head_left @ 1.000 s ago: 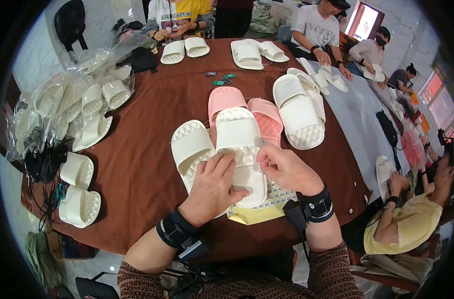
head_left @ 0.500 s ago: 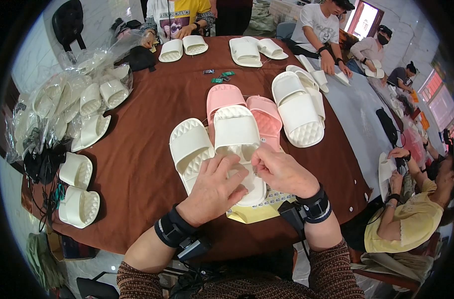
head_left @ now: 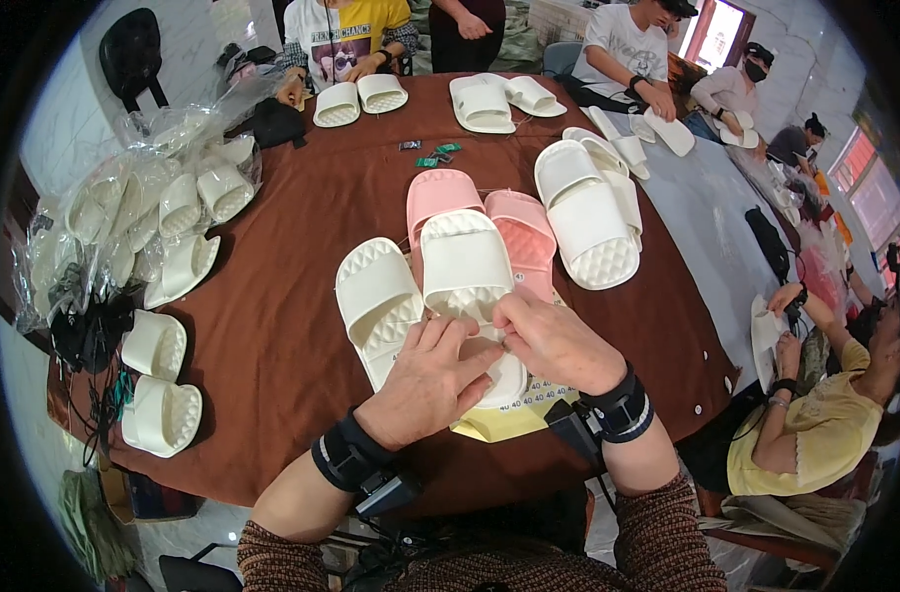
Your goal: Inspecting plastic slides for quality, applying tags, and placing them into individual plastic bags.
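Observation:
A pair of white slide slippers lies before me, the left slipper (head_left: 376,271) beside the right slipper (head_left: 465,247). My left hand (head_left: 425,373) rests across the heel ends of both, palm down with fingers stretched out and thumb apart. Over the right slipper's footbed, just below its strap, my right hand (head_left: 563,343) is closed with the fingertips pinched together. Whatever those fingers hold is hidden. Partly covered by the white pair are two pink slippers (head_left: 524,237). A yellow sheet of printed stickers (head_left: 494,426) sticks out from beneath the right slipper.
Another white pair (head_left: 593,232) lies to the right, and more (head_left: 159,414) at left near bagged slippers (head_left: 124,197). Small green packets (head_left: 433,160) lie on the brown cloth (head_left: 282,296). Co-workers handle slippers around the table, one in yellow (head_left: 800,434) at right.
My right hand has shifted slightly down and left, its fingers still pinched. My left fingers have drawn closer together on the slippers. A co-worker at the far right has moved a white slipper.

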The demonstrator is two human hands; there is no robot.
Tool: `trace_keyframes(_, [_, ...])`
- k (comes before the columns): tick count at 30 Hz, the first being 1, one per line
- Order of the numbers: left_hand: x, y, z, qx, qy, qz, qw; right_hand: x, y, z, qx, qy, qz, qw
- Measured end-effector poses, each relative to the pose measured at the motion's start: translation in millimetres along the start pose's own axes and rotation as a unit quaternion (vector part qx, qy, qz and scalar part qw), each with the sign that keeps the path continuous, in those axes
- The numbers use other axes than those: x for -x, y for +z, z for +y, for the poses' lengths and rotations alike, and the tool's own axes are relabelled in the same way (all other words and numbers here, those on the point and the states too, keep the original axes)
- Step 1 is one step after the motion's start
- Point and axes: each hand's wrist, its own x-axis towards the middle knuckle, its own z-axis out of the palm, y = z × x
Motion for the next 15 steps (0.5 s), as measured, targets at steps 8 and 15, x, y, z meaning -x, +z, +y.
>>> trace_keyframes(8, [-0.6,-1.3,-0.2,0.002,0.0,-0.005,1.0,0.0,-10.2,3.2,-0.041,0.019,-0.02,0.999])
trace_keyframes(15, [-0.5,-3.5,0.5,-0.004,0.005,-0.014,1.0,-0.8,-5.8,2.9,-0.051,0.022,-0.022,0.998])
